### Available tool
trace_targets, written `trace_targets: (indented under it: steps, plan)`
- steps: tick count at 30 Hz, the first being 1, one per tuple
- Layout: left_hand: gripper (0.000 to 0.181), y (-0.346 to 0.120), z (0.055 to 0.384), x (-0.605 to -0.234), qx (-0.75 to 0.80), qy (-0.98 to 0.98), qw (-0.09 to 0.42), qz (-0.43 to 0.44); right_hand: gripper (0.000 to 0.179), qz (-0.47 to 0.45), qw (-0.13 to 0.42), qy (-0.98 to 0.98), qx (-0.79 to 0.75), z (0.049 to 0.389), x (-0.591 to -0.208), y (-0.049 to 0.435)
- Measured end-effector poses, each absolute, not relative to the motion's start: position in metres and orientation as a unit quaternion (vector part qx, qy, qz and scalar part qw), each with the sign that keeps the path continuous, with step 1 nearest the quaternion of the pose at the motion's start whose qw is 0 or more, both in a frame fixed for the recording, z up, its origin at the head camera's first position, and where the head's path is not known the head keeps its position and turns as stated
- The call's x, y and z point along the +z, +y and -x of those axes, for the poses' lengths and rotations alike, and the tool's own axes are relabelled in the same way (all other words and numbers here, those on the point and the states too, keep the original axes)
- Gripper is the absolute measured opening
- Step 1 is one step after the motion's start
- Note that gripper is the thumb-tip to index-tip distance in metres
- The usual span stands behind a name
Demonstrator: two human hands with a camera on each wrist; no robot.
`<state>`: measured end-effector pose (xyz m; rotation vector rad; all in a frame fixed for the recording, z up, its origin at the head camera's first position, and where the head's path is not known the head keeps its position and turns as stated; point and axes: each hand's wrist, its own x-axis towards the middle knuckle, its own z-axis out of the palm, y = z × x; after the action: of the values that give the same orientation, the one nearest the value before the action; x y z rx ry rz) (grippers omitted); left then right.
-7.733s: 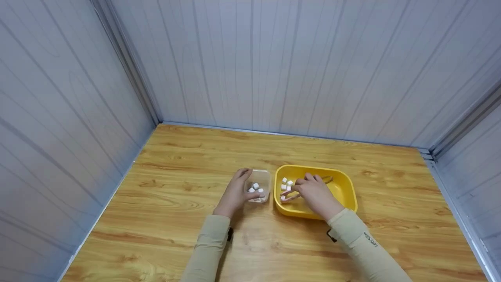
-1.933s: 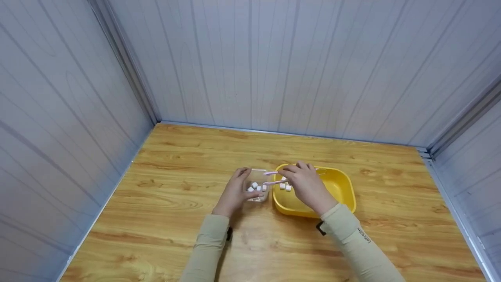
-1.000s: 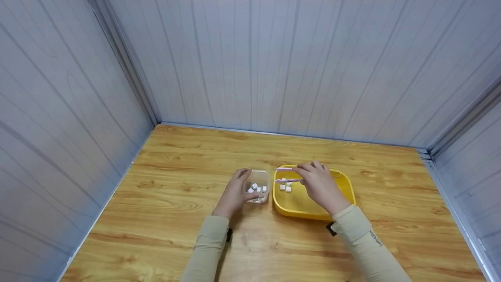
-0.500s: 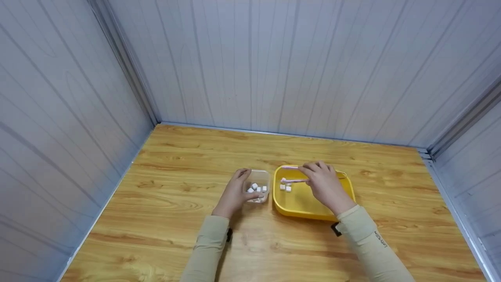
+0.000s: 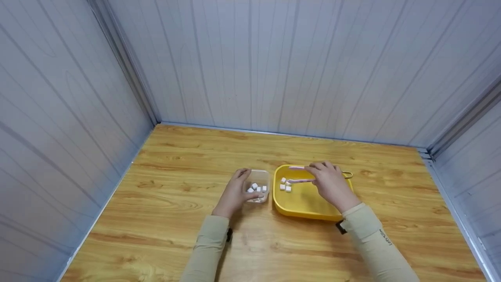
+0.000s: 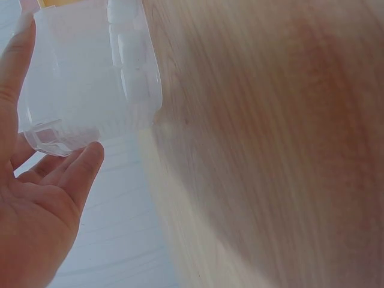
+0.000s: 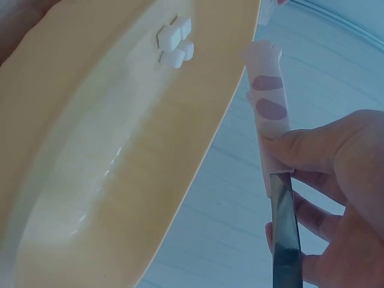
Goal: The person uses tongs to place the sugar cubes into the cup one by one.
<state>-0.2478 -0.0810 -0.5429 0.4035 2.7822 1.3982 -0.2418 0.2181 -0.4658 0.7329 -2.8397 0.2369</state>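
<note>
My left hand (image 5: 234,192) grips a small clear plastic container (image 5: 262,177), thumb at the near side and fingers at the far side. Several white cubes (image 5: 255,185) lie inside it. In the left wrist view the clear container (image 6: 84,72) stands between thumb and fingertips. My right hand (image 5: 332,186) pinches pink-tipped metal tongs (image 5: 301,181) above the yellow basin (image 5: 305,215). The tongs' two arms are spread, with nothing between the tips. Several white cubes (image 5: 288,189) sit in the basin's left end, also visible as cubes (image 7: 170,38) in the right wrist view.
The clear container and the yellow basin stand side by side on a wooden table (image 5: 176,164). Pale panel walls (image 5: 242,70) rise behind the table and at both sides.
Earlier, the tongs were at a cube in the basin, then over the clear container, which now shows another cube. My right hand has since moved right with the tongs; my left hand stays put.
</note>
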Motion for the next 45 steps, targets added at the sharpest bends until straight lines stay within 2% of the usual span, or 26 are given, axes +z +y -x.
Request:
trace_targets:
  steps: [11,21,45]
  plan:
    - [0.087,-0.081,0.247,-0.544,0.444,0.887,0.001,-0.128,0.041,-0.246,0.094,-0.962,0.066,0.250,-0.469,0.223]
    - [0.088,-0.082,0.248,-0.543,0.440,0.890,0.009,-0.120,0.037,-0.226,0.054,-0.971,0.061,0.259,-0.466,0.223]
    - [0.085,-0.079,0.247,-0.541,0.445,0.888,0.010,-0.116,0.036,-0.224,0.024,-0.973,0.044,0.272,-0.467,0.212]
